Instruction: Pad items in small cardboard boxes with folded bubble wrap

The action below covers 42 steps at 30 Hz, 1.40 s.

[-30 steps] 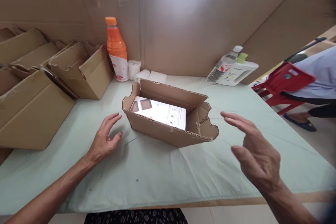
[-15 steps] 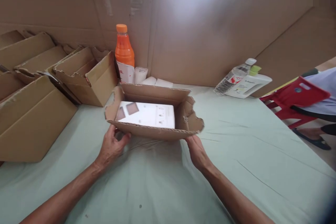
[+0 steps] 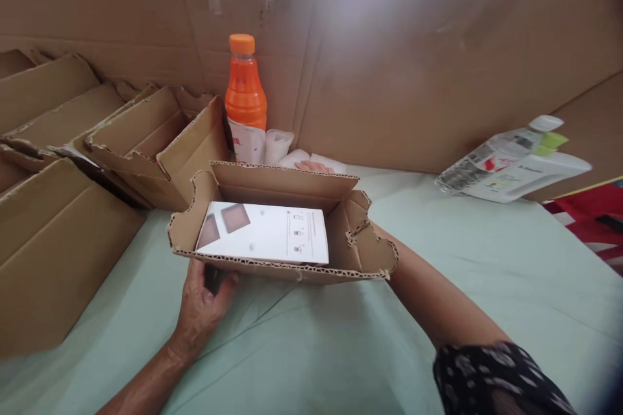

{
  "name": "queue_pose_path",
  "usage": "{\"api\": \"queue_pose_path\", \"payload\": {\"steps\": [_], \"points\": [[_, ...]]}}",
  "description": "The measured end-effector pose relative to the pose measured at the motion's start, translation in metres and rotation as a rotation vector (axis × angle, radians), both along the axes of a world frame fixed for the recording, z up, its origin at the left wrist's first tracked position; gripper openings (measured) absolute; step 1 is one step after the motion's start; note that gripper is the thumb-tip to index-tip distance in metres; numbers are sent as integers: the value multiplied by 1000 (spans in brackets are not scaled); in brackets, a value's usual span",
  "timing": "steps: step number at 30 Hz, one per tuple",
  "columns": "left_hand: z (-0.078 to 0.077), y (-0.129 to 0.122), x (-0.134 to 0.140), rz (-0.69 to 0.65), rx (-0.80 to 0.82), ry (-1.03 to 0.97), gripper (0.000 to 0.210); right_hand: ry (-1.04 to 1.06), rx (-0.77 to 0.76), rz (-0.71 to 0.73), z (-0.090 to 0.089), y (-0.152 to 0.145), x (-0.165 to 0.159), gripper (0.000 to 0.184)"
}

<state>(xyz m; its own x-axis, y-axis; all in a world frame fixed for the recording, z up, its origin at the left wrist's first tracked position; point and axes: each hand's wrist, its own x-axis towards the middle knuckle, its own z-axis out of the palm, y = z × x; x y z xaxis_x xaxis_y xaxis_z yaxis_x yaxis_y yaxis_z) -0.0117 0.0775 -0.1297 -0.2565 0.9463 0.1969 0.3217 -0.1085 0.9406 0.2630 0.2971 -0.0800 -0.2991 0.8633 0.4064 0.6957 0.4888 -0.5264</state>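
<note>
An open cardboard box [image 3: 287, 272] sits in front of me, with a white printed carton [image 3: 272, 233] lying inside it. My left hand [image 3: 202, 298] grips the box low at its front left corner, thumb along the front wall. My right arm passes around the right end of the box, and my right hand [image 3: 315, 167] shows only its fingers above the back wall. Those fingers lie stretched out over white rolled bundles [image 3: 294, 159]; the rest of the hand is hidden by the box. A bottle of orange drink [image 3: 246, 94] stands just left of the bundles.
Several open cardboard boxes [image 3: 58, 233] crowd the left side. At the back right, a clear bottle [image 3: 496, 149] leans against a white jug [image 3: 540, 175]. A tall cardboard wall [image 3: 389, 78] closes off the back of the green-covered table [image 3: 477, 253]. Something red [image 3: 594, 227] shows beyond the right edge.
My right hand has left the box's front right corner and reached behind it to the white bundles. My left hand stays on the box. The view has shifted and come closer.
</note>
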Motion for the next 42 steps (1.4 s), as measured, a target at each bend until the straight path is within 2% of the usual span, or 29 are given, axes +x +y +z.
{"api": "queue_pose_path", "payload": {"steps": [2,4,8,11,13,19,22,24,26,28,29,31,32,35,39,41,42], "points": [[-1,-1,-1,18,-12,25,54,-39,3,-4,0,27,-15,12],[-1,-1,-3,25,-21,42,54,-17,39,-53,5,36,-15,15],[0,0,-3,31,-19,46,50,110,180,-218,25,9,20,28],[0,2,0,16,3,11,50,31,73,-168,34,-16,41,29],[1,3,1,-6,12,-12,51,-42,8,-120,30,-18,38,27],[3,4,3,19,39,26,42,-120,-45,-102,8,36,-14,24],[1,4,2,18,36,32,42,-70,-20,-148,10,55,-24,27],[0,4,1,16,33,24,43,-4,26,-213,20,52,-14,21],[-1,5,1,9,31,17,43,69,85,-280,34,36,9,17],[-1,5,0,2,33,12,41,246,138,-297,47,6,40,21],[0,5,-1,2,35,12,40,364,143,-295,51,-12,57,24],[1,6,-2,7,35,20,38,575,59,-314,55,-50,88,28],[2,6,-2,10,33,24,37,630,-16,-342,53,-67,102,31],[6,5,-3,22,28,32,36,608,-194,-466,40,-109,135,35],[12,3,-2,35,39,12,34,562,-126,-619,26,-150,152,35],[14,2,-1,30,48,-26,37,544,-108,-619,23,-171,142,34],[16,1,0,31,50,-41,38,527,-132,-571,21,-182,131,34]]}}
